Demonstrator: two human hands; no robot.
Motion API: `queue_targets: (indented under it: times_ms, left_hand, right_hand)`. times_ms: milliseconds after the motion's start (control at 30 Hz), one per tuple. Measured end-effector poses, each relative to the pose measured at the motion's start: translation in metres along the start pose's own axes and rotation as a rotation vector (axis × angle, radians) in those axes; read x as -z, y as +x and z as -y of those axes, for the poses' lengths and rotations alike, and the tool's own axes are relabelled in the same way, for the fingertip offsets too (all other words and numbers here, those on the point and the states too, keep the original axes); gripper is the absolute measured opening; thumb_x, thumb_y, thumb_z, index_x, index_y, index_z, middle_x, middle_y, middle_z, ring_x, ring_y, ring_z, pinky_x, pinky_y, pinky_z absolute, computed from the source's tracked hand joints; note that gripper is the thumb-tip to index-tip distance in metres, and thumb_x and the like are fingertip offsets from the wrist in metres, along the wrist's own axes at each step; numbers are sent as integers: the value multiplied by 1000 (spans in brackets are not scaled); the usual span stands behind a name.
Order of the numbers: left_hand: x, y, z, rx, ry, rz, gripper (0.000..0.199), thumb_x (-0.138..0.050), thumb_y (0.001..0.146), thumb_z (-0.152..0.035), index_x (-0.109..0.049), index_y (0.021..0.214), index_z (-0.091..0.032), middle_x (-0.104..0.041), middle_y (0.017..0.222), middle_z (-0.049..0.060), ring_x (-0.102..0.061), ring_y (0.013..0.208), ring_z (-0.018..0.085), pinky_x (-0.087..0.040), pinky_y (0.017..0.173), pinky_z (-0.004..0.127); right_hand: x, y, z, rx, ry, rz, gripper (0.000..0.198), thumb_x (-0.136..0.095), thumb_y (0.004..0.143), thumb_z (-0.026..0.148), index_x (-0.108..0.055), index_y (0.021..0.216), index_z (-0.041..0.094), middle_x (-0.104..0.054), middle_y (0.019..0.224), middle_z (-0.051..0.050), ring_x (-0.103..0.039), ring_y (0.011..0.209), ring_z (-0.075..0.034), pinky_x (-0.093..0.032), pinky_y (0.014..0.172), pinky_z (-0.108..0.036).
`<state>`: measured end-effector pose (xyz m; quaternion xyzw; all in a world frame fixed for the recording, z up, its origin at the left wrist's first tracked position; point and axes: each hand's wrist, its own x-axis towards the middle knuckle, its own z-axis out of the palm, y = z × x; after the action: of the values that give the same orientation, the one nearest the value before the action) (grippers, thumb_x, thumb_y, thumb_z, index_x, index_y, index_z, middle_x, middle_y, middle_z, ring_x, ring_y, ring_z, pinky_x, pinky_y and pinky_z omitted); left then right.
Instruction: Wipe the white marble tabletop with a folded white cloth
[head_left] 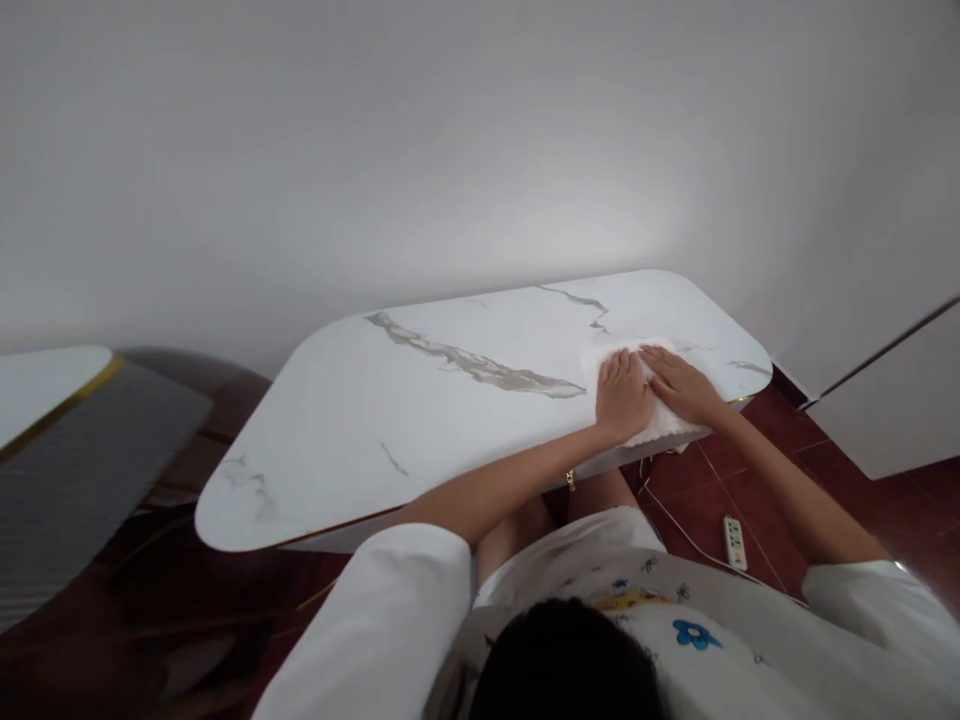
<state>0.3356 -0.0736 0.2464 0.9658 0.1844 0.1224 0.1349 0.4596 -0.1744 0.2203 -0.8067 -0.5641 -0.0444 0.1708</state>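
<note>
A white cloth (666, 420) with a wavy edge lies on the right part of a white marble-patterned tabletop (330, 410). Flat on the cloth, my left hand (625, 393) presses down with its fingers stretched forward. My right hand (681, 384) rests beside it, also laid flat, its fingertips angled toward the left hand and touching or nearly touching it. Part of the cloth is hidden under both hands, and its front edge reaches the table's near edge.
A pale wall (450, 150) stands behind the table. At the left is another white top (45, 390) with gold trim. On the red tiled floor (847, 490) lie a power strip (734, 543) and a white cable (679, 530). A gold handle (570, 480) hangs below the table's front edge.
</note>
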Motion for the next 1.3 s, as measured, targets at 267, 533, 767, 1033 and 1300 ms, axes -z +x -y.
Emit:
queue_targets:
  times_ms: [267, 533, 767, 1033, 1300]
  left_hand:
    - [-19, 59, -21, 8, -56, -30, 52, -30, 93, -23, -40, 140, -4, -40, 149, 15, -31, 141, 23, -21, 118, 37]
    - [-23, 111, 20, 45, -1, -86, 52, -30, 93, -25, -42, 140, -5, -42, 148, 14, -32, 140, 24, -22, 117, 37]
    - [-13, 157, 79, 40, 71, -94, 50, -29, 94, -24, -45, 137, -6, -43, 147, 14, -35, 137, 23, -23, 115, 37]
    - [-8, 197, 118, 112, 157, -81, 51, -27, 96, -25, -40, 141, -4, -40, 150, 14, -33, 138, 25, -22, 115, 37]
    - [-19, 230, 108, 87, 166, -118, 52, -27, 95, -24, -41, 139, -3, -42, 147, 16, -35, 137, 27, -25, 113, 39]
  right_hand:
    - [7, 28, -60, -66, -16, 6, 55, -32, 92, 34, -39, 146, 23, -40, 151, -1, -32, 141, -21, -28, 117, -45]
    - [-12, 103, -73, -9, -72, 21, 54, -27, 94, 35, -41, 144, 22, -42, 150, -2, -34, 140, -22, -29, 117, -43]
    - [-34, 179, -64, -9, -49, 33, 54, -27, 94, 31, -42, 143, 18, -40, 151, -3, -34, 140, -21, -27, 117, -41]
    - [-54, 249, -73, 48, 19, 28, 54, -33, 90, 27, -43, 143, 18, -42, 150, -3, -34, 140, -18, -26, 117, -37]
    - [-49, 262, -106, 59, 61, 15, 54, -32, 90, 31, -43, 142, 21, -45, 148, -1, -35, 139, -20, -27, 117, -42]
